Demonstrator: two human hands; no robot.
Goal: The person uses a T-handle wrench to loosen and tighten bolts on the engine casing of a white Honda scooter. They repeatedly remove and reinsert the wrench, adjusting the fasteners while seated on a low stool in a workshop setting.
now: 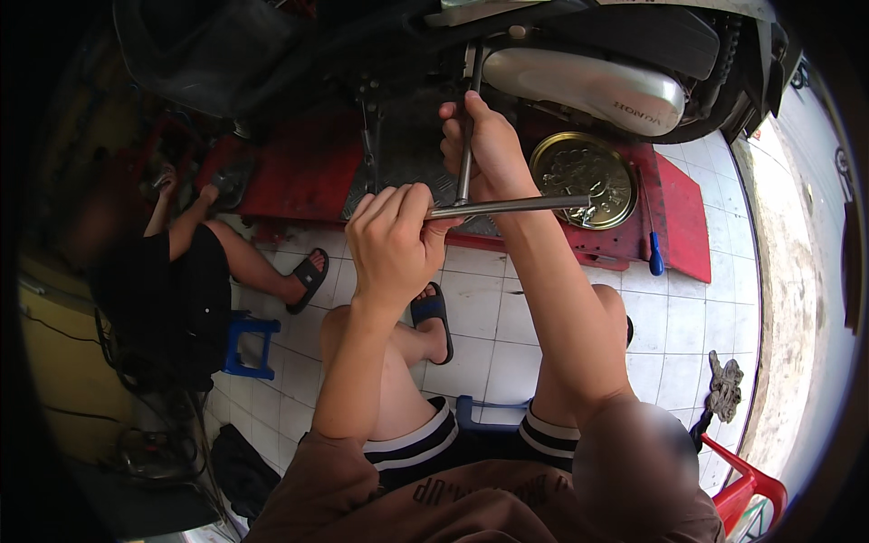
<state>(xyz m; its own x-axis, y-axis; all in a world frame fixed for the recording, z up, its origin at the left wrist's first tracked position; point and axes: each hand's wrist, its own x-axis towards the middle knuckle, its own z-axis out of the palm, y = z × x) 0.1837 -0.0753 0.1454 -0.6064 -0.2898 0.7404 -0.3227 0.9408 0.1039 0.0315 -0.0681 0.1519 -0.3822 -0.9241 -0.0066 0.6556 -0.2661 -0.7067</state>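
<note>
Left hand [391,231] has its grip closed round the T-handle wrench [520,206] mid-frame, right hand [493,145] curls round its shaft [465,167]; I'd keep that straight while turning

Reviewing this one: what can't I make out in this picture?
All in the head view:
- T-handle wrench: the crossbar's left end is hidden by the left hand; what its far tip meets is lost in shadow.
- Small metal parts in the round tray: too small to identify.
- Motorcycle: cut off by the upper edge.
- Whatever the co-worker's hand works on: too dim.
</note>
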